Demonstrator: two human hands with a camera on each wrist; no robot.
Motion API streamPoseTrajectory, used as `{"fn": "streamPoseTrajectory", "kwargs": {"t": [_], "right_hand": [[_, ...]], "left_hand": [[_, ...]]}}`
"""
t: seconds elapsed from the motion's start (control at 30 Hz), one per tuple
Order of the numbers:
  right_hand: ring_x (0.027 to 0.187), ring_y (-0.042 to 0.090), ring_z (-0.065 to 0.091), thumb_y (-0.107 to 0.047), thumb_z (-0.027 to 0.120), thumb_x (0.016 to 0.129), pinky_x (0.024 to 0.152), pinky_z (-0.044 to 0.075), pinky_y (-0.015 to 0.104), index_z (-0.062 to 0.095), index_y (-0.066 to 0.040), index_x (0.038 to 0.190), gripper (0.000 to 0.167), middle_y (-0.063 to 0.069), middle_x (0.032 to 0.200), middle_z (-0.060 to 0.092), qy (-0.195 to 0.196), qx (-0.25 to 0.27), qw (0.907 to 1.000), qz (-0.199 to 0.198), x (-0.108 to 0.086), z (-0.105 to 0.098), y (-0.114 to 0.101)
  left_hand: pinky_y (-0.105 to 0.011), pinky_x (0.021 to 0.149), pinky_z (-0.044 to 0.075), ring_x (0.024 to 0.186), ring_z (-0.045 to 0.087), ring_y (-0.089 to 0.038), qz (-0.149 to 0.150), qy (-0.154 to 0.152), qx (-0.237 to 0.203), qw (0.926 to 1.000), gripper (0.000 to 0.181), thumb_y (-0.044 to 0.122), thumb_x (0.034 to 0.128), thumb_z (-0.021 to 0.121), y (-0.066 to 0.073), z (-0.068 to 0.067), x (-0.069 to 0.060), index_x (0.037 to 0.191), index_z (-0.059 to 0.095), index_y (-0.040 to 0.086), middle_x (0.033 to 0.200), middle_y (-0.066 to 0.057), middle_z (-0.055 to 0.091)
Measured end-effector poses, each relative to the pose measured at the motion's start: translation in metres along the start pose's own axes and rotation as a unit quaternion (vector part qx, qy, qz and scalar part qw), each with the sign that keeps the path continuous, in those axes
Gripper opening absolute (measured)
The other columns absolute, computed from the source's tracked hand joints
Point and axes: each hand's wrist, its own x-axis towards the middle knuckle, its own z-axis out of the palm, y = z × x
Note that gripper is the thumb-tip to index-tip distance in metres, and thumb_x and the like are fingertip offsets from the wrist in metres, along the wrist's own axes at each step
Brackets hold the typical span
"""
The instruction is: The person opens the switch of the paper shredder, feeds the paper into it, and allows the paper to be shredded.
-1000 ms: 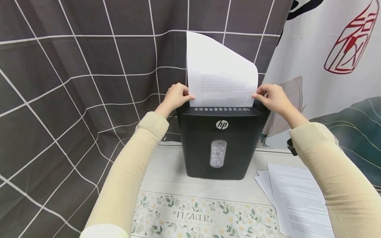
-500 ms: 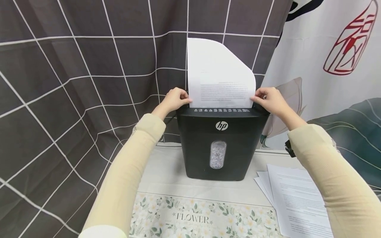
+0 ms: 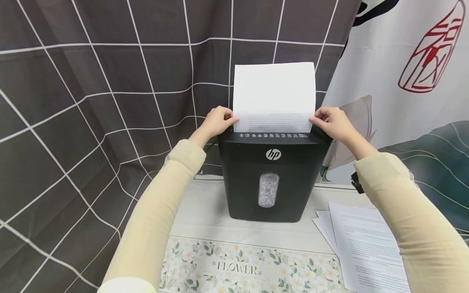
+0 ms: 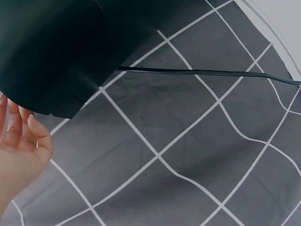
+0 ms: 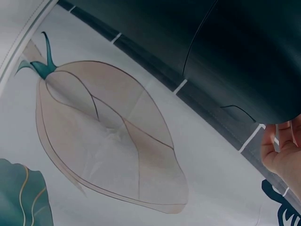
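A white printed sheet of paper [image 3: 274, 91] stands in the top slot of a black HP paper shredder [image 3: 245, 175], its lower part hidden inside. My left hand [image 3: 217, 121] pinches the sheet's left edge just above the slot. At the right edge, thumb and fingers of my right hand [image 3: 334, 122] pinch it at about the same height. Paper shreds show through the shredder's clear window [image 3: 268, 190]. In the left wrist view the shredder [image 4: 51, 52] hides the left fingertips; the right wrist view shows the right hand [image 5: 288, 153] beside the shredder's side, with the sheet out of sight.
Several printed sheets [image 3: 366, 248] lie loosely stacked on the table [image 3: 205, 207], right of the shredder. A floral mat [image 3: 253, 264] covers the table's front. Behind hangs a dark checked curtain [image 3: 157, 65]. A black cord [image 4: 211, 72] runs from the shredder.
The sheet has sunk into the slot, so less of it stands out. Its right corner, curled back before, has come up and its top edge is now level. Both hands remain at its edges.
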Motion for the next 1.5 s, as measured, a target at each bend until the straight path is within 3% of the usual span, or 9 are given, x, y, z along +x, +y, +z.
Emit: {"fn": "streamPoseTrajectory", "kwargs": {"t": [0.3,0.73,1.5], "right_hand": [[0.062,0.005,0.040,-0.013,0.062,0.090,0.057,0.032,0.020,0.060,0.006,0.087,0.019,0.020,0.079,0.058,-0.003,0.000,0.9999,0.010,-0.0013,-0.0002,-0.0003],[0.062,0.010,0.040,-0.012,0.063,0.090,0.058,0.031,0.022,0.059,0.005,0.085,0.018,0.016,0.074,0.056,-0.001,-0.016,0.9999,-0.006,-0.0021,0.0006,-0.0013],[0.060,0.000,0.039,-0.010,0.064,0.089,0.057,0.032,0.019,0.058,0.004,0.081,0.016,0.013,0.072,0.057,0.005,-0.009,0.9994,-0.034,-0.0038,-0.0026,-0.0009]], "left_hand": [[-0.024,0.061,0.032,0.065,0.044,-0.017,-0.006,0.001,-0.001,1.0000,0.027,0.022,0.0925,0.059,0.0012,-0.0003,-0.0006,0.072,0.061,0.003,0.058,0.001,0.043],[-0.024,0.059,0.031,0.062,0.042,-0.015,-0.001,0.007,0.003,1.0000,0.028,0.024,0.0920,0.060,-0.0010,0.0012,-0.0024,0.073,0.062,0.003,0.057,0.002,0.041],[-0.024,0.059,0.032,0.061,0.043,-0.016,0.015,0.010,0.005,0.9998,0.028,0.024,0.0915,0.061,0.0019,0.0013,-0.0033,0.073,0.063,0.002,0.056,0.002,0.041]]}}
